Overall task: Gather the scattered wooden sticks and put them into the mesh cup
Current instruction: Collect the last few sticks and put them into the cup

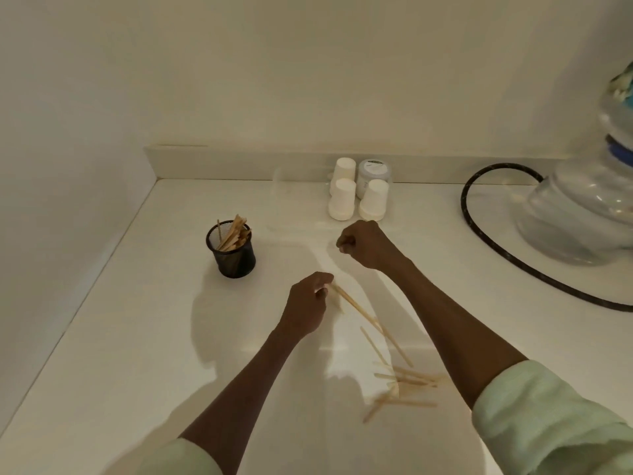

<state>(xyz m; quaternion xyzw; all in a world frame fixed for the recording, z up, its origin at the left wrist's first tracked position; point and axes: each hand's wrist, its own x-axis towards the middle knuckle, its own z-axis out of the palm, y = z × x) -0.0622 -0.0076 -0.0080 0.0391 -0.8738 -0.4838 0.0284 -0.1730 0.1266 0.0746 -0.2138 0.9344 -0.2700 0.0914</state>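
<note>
A black mesh cup (233,255) stands on the white counter at centre left with several wooden sticks leaning inside it. My left hand (306,305) pinches the ends of a few long wooden sticks (363,315) that slant down to the right above the counter. My right hand (364,243) hovers farther back with its fingers curled into a fist, and I see nothing in it. More loose sticks (402,380) lie scattered on the counter between my forearms, near the front right.
Three upturned white paper cups (356,197) and a lidded jar (373,171) stand at the back wall. A large clear water bottle (582,200) and a black hose (479,231) occupy the right side. Walls close the left and back.
</note>
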